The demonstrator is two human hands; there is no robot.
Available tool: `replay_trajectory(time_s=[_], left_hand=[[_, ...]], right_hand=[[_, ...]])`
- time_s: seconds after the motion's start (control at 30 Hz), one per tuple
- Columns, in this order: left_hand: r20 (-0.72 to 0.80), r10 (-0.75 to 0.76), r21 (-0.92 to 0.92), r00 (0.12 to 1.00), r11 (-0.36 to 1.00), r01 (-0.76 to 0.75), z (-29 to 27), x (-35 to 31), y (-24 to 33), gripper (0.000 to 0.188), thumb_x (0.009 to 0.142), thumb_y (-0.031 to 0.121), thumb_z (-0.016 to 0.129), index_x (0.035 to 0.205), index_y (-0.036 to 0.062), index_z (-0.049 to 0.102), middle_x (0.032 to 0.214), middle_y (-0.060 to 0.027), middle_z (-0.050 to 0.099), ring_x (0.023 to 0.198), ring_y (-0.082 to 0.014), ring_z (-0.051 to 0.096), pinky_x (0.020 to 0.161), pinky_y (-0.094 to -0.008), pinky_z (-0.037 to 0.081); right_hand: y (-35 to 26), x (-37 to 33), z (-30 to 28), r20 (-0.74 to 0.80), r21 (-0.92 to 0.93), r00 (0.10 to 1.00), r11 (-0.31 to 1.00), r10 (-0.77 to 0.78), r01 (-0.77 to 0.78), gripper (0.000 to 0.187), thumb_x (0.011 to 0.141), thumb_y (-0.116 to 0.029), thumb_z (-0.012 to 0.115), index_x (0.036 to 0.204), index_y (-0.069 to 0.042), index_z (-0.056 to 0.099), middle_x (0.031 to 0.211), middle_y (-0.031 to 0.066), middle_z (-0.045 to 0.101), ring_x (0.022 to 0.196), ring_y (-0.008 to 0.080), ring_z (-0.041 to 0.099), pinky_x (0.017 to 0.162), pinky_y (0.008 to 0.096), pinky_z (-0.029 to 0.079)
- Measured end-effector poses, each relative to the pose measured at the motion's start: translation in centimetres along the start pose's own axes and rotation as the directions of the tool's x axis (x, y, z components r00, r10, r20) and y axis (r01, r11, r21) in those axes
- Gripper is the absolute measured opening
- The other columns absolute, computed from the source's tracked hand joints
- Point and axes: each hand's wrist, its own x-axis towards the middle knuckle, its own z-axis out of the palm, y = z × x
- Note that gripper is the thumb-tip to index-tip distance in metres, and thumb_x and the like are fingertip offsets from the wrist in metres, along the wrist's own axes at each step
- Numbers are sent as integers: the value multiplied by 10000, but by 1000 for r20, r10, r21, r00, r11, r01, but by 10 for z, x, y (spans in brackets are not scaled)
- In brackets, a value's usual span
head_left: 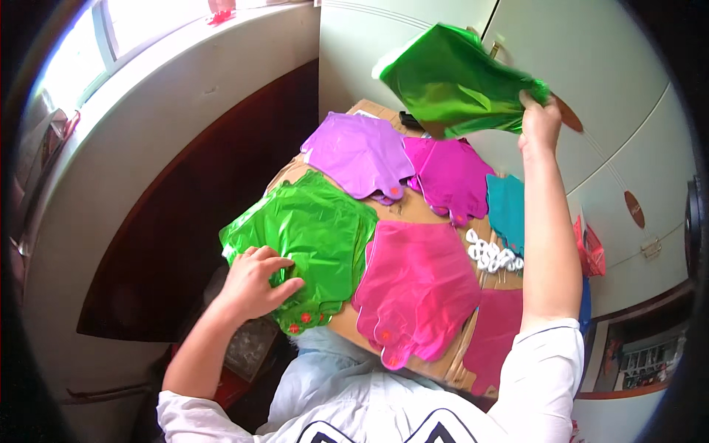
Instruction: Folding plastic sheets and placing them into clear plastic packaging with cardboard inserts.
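Observation:
My right hand is raised over the far right of the cardboard, closed around the narrow end of a shiny green foil sheet, which looks like a flat, uninflated balloon. It spreads out to the left, clear of the stacks below. On the left, my left hand lies on a stack of similar green foil balloons, thumb and fingers apart. Red marks show on the tabs at that stack's near end. Beside it sits a pink foil stack; a light purple stack lies behind.
A magenta stack, a teal stack and a dark pink piece also lie on the cardboard. White coiled pieces sit near the teal stack. Pale cabinet doors stand behind; a dark brown panel borders the left.

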Motion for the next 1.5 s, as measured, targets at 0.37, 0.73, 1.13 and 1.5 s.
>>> replay_trajectory(time_s=[0.37, 0.73, 1.13, 1.5], left_hand=[[-15, 691, 344, 723, 683, -645, 102, 228, 25, 304, 745, 156, 594, 1025, 41, 621, 1001, -81, 575, 934, -253, 581, 833, -373, 483], [-172, 462, -215, 870, 844, -491, 98, 241, 23, 151, 744, 63, 695, 882, 3, 694, 874, -105, 653, 816, -281, 633, 744, -369, 520], [-14, 107, -328, 994, 939, -106, 67, 261, 32, 168, 787, 149, 714, 877, 7, 705, 783, -119, 672, 727, -223, 656, 680, -342, 515], [-308, 432, 134, 847, 902, -411, 99, 251, 21, 259, 739, 282, 727, 944, 125, 706, 972, -48, 606, 1000, -261, 555, 881, -395, 435]], right_hand=[[64, -142, 87, 736, 170, 660, 985, -150, 33, 209, 848, -5, 665, 1052, -34, 698, 1004, 71, 708, 907, 134, 643, 828, 269, 510], [151, -147, 60, 889, -142, 322, 865, 326, -482, 173, 836, 2, 669, 999, -12, 722, 928, 18, 716, 819, 58, 615, 780, 227, 507], [121, -138, 56, 925, -243, 194, 900, 328, -362, 222, 861, -156, 677, 1043, -31, 704, 880, 17, 716, 800, 70, 615, 770, 259, 499], [179, -61, 102, 326, -16, 691, 734, 645, -679, 289, 738, -196, 784, 921, 11, 703, 889, 113, 697, 714, 199, 639, 651, 332, 512]])
